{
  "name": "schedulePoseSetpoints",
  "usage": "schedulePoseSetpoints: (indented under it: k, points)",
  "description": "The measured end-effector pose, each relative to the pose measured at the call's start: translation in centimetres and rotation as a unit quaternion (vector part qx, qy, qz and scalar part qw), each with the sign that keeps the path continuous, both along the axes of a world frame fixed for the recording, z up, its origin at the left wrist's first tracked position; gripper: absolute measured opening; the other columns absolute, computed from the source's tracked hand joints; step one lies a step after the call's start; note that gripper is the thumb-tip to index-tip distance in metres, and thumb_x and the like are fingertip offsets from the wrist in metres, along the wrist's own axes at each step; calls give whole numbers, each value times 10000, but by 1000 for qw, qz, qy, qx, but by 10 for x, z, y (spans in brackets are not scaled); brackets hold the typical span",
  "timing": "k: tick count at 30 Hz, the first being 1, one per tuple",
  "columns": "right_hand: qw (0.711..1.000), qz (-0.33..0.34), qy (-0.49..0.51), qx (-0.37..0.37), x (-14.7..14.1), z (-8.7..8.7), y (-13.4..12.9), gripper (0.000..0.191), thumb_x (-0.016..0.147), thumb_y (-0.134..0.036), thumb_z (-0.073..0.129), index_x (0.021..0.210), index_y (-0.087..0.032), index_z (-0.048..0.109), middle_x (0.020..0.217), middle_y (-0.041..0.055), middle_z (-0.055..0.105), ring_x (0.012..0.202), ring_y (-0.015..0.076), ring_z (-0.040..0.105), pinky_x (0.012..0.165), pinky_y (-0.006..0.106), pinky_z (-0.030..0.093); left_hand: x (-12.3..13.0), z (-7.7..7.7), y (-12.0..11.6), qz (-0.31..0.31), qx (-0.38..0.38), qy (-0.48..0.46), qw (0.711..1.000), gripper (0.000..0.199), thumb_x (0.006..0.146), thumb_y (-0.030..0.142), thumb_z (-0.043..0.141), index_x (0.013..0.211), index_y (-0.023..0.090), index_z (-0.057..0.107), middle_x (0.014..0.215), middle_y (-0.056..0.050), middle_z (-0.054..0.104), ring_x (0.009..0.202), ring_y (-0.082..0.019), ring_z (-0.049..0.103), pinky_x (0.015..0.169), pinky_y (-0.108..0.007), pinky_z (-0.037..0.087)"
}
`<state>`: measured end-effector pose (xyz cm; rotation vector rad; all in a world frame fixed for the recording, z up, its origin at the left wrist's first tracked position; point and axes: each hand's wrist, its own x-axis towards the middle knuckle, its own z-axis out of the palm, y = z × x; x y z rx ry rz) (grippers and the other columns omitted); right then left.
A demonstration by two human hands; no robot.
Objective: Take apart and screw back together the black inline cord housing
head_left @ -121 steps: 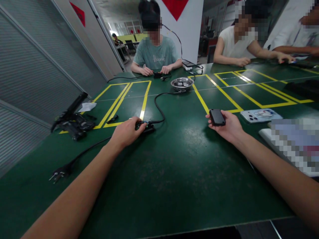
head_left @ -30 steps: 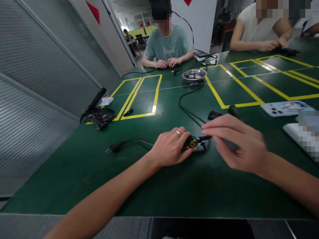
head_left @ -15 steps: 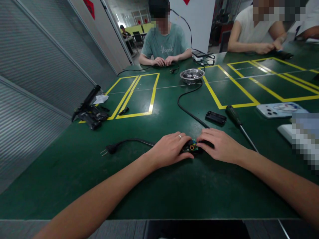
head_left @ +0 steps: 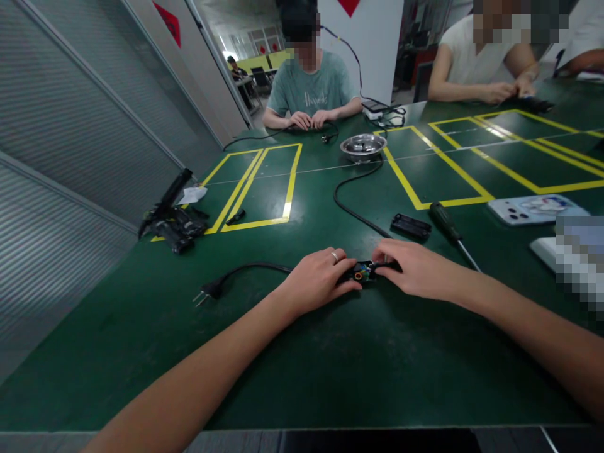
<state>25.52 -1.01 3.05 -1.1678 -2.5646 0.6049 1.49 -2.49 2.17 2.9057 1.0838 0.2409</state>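
Note:
A small black case with a circuit board (head_left: pixel 362 272) showing inside lies on the green table (head_left: pixel 302 371). My left hand (head_left: pixel 318 279) wraps round the left end of the case, thumb on the near side. Pinched in my right hand (head_left: pixel 404 266) is the black cable (head_left: pixel 352 212) at the right end of the case. From under my left hand, another black cord runs left to a two-pin plug (head_left: pixel 211 290). A black cover (head_left: pixel 410 226) rests behind my right hand. To its right lies a screwdriver (head_left: pixel 444 221).
A metal bowl (head_left: pixel 363 148) stands further back. Black parts (head_left: pixel 177 223) lie at the left. A phone (head_left: pixel 528 209) and a white object (head_left: pixel 550 251) are at the right. Two people (head_left: pixel 311 88) sit across the table, their hands on dark items.
My right hand has shifted slightly left and up, and more of the circuit board shows between my hands. The view has tilted slightly.

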Motion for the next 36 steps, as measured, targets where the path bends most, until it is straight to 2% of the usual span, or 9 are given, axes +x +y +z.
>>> schedulePoseSetpoints:
  k: [4,11,13,15,19,24,30,32,36]
  points:
    - [1000,25,12,-10,15,-1,-3,199,906,-255,528,1023,-203,680,1004,57,652,903,178,607,832,343,470,0,1,0,-17,-2,8,1000,432,960,448,459,1288,167,480,1160,-108,585,1010,-219,577,864,-365,502]
    - [997,43,22,52,14,-6,-6,197,905,-221,534,973,-209,719,926,56,653,850,175,628,807,352,505,-4,5,2,-21,-56,-35,998,374,948,440,483,1231,207,561,1177,-95,591,1033,-217,574,870,-365,489]
    - [997,46,14,60,14,-7,-6,208,907,-218,533,1007,-205,714,937,57,649,828,169,626,781,349,513,-12,10,7,-6,-106,-61,993,390,912,453,547,1220,215,565,1164,-83,607,1016,-210,585,866,-357,485]
    - [997,45,11,66,15,-8,-8,224,913,-219,526,1042,-199,708,948,59,647,818,164,621,762,345,516,-23,16,15,42,-185,-93,978,384,878,441,604,1180,205,573,1067,-62,642,911,-181,611,794,-320,495]
    - [996,45,20,78,16,-12,-9,217,913,-202,524,1014,-181,715,938,61,648,833,162,615,776,343,511,-39,21,25,79,-326,-109,936,222,895,377,577,960,173,638,857,-18,654,764,-140,606,692,-263,474]
    - [996,45,46,67,15,-19,-4,238,926,-217,512,1057,-186,709,954,58,647,850,155,609,784,335,505,-35,21,23,79,-319,-124,936,208,883,359,589,885,160,652,814,-17,638,734,-135,587,671,-255,453]
    - [996,42,47,58,18,-12,5,270,949,-291,474,948,-177,720,934,54,657,846,154,610,815,335,502,-32,19,22,67,-324,-142,933,214,905,345,562,1026,202,665,894,-20,633,765,-140,581,692,-263,456]
    - [995,0,43,94,26,-8,12,300,960,-294,440,946,-168,712,972,66,664,909,173,608,870,358,493,-33,17,25,53,-324,-144,933,214,906,346,561,1019,213,685,913,-23,627,785,-142,576,704,-263,453]
    - [969,-141,-17,200,45,-12,31,347,940,-324,450,1150,-134,650,1140,124,633,1072,263,565,952,458,467,-37,10,30,37,-343,-159,925,210,895,338,580,1024,219,696,910,-19,623,789,-136,574,713,-262,448]
